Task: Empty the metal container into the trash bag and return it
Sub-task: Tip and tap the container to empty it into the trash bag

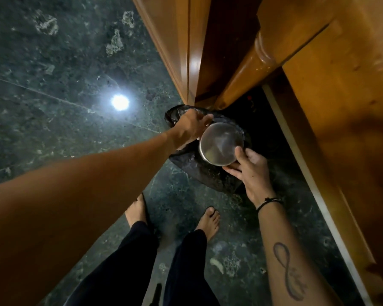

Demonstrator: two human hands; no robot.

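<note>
A round metal container (pixel 220 145) hangs over the black trash bag (pixel 208 175), which sits on the floor beside the wooden furniture. Its flat steel face points up at me; I cannot tell whether that is the base or the inside. My right hand (pixel 250 171) grips the container's near right rim, thumb on top. My left hand (pixel 191 128) reaches down at the container's far left side and holds the bag's edge there, fingers curled around the plastic.
A wooden cabinet (pixel 341 89) with a turned leg (pixel 248 69) rises on the right, with a dark gap under it. The floor is dark green marble (pixel 53 85) with a bright lamp reflection. My bare feet (pixel 173 215) stand just in front of the bag.
</note>
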